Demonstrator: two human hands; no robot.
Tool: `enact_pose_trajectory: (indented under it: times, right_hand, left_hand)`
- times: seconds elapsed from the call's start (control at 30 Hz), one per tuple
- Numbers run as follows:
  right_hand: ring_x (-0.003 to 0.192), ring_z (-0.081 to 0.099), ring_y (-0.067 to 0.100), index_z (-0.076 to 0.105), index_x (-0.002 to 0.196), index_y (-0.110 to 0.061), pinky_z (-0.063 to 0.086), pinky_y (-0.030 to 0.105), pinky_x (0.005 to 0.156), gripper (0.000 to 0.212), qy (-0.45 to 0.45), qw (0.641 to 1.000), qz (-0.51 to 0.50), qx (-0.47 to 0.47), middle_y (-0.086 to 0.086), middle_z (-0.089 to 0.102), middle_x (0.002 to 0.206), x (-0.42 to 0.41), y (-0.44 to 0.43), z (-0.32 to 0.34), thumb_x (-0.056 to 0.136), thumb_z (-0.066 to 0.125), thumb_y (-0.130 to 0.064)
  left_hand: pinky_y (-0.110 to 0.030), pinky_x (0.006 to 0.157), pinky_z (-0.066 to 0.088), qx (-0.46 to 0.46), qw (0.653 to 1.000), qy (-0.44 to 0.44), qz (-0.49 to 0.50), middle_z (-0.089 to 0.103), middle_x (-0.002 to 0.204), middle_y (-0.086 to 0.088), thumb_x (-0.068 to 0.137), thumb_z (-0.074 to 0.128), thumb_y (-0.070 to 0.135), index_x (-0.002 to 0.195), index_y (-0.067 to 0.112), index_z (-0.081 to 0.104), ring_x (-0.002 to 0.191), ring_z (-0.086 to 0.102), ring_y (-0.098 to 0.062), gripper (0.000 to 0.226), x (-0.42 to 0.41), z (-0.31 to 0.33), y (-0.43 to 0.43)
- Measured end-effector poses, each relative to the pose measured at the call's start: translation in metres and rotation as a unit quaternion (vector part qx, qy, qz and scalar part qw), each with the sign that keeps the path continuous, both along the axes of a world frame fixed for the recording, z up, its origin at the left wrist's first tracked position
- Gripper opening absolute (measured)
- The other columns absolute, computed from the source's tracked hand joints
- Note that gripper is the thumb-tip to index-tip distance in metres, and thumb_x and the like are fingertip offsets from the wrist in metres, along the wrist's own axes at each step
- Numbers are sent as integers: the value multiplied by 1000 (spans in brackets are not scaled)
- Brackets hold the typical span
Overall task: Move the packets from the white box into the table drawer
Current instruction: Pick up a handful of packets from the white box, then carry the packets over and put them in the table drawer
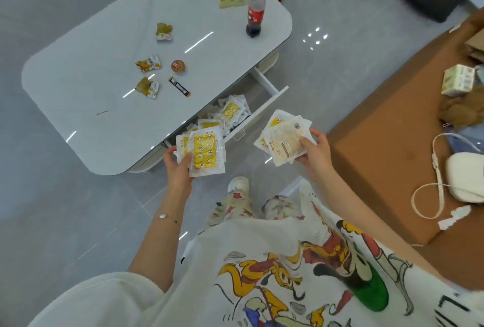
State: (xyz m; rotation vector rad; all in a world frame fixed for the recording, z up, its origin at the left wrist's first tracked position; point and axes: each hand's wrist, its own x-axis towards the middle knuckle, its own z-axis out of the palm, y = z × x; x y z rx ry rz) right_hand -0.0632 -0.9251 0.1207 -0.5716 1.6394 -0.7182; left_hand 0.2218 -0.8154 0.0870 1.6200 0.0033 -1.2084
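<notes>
Over the open drawer (264, 96), already part-filled with packets, the left hand (178, 166) grips a yellow-faced stack of packets (205, 152) and the right hand (314, 149) a fanned stack (284, 138), apparently held ready to drop in beside the tabletop (104, 64).

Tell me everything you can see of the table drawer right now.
The drawer is white, board-like, pulled open from under the tabletop toward the person. Its front panel carries a small loop handle. Inside lies a loose heap of white-and-yellow packets. The left hand holds more packets in front of its near end, apparently without touching it.
</notes>
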Motion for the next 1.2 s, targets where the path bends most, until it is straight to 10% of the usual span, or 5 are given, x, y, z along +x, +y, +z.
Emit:
enact_pose_trajectory:
  times: [0.8,1.2]
  right_hand:
    - [104,63,25,50,112,-21,56,45,87,28,61,966,225,109,8,62,114,159,-253,-396,91,51,-2]
    - [104,60,28,53,93,-21,52,45,95,28,75,947,273,153,9,61,106,180,-265,-418,92,43,5]
  left_hand:
    - [-44,84,53,178,968,32,176,57,121,-4,96,54,19,118,32,38,104,61,-25,30,20,-367,-151]
    - [-37,87,54,141,972,13,186,52,129,-8,99,47,12,137,18,41,113,57,-26,39,17,-401,-183]
